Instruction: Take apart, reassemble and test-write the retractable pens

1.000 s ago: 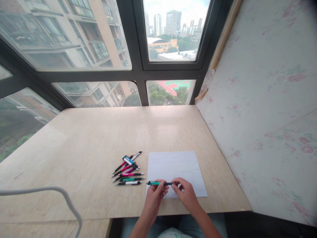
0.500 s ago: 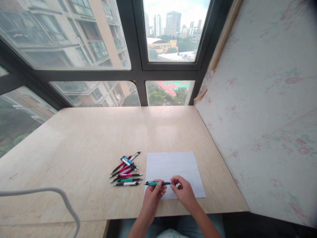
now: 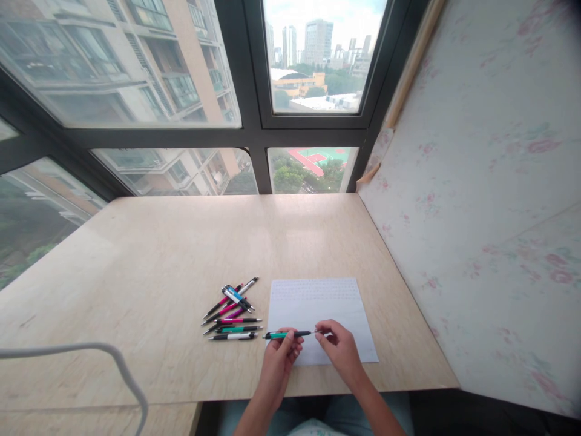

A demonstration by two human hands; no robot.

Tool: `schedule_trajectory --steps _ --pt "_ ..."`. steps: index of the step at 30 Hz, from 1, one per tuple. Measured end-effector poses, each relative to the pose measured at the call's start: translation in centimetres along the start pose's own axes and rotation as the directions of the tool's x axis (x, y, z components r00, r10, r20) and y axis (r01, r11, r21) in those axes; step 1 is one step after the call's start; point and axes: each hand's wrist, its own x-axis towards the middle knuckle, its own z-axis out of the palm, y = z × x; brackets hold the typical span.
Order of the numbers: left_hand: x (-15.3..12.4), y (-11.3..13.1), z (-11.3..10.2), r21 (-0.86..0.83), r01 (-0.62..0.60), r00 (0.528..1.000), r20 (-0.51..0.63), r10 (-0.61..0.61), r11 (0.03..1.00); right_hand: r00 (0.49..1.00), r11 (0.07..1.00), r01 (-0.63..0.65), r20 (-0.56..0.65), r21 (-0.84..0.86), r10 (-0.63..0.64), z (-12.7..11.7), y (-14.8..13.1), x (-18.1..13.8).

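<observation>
My left hand (image 3: 282, 354) is closed around a green and black pen (image 3: 284, 335), held level over the lower part of a sheet of paper (image 3: 322, 309). The pen's dark end points right. My right hand (image 3: 336, 346) pinches a small silvery pen tip (image 3: 317, 331) just off that end, with a narrow gap between them; fine detail there is too small to make out. Lines of handwriting cover the top of the sheet. Left of the paper lies a pile of pens (image 3: 233, 309) in pink, purple, blue, green and white with black parts.
The pale desk (image 3: 181, 254) reaches back to dark-framed windows (image 3: 313, 121). A flowered wall (image 3: 490, 212) borders it on the right. At the lower left a thick grey cable (image 3: 104, 349) curves over the desk.
My right hand has shifted slightly right and up, and the silvery tip now sits apart from the pen's end. The pen in my left hand has hardly moved.
</observation>
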Motion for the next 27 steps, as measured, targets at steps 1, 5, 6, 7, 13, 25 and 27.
schedule_trajectory --steps 1,5,6,7,13,25,27 --pt "0.0 0.0 -0.1 -0.005 0.002 1.0 -0.008 -0.002 1.0 1.0 1.0 0.009 -0.005 -0.027 -0.009 -0.1 0.2 0.2" --pt "0.0 0.0 -0.2 -0.017 0.002 1.0 -0.03 -0.003 1.0 0.997 0.96 0.075 -0.003 -0.269 -0.079 -0.1 0.5 2.0" --pt "0.0 0.0 -0.3 -0.018 0.001 0.999 -0.032 -0.001 1.0 0.995 0.937 0.094 0.008 -0.337 -0.097 0.0 0.4 2.7" --pt "0.1 -0.1 -0.3 -0.019 -0.001 0.999 -0.035 0.0 1.0 0.994 0.91 0.111 0.025 -0.4 -0.11 0.2 0.3 3.4" --pt "0.3 -0.2 -0.6 -0.021 -0.011 0.999 -0.04 0.01 1.0 0.991 0.689 0.129 0.114 -0.713 -0.068 2.0 -1.1 6.6" --pt "-0.1 0.1 -0.4 0.005 -0.007 0.997 -0.078 0.007 1.0 0.993 0.73 0.094 0.114 -0.677 -0.022 1.3 -1.4 6.9" --pt "-0.2 0.2 -0.3 0.009 -0.005 0.997 -0.071 0.005 1.0 0.995 0.797 0.085 0.086 -0.598 -0.042 0.8 -1.6 6.3"
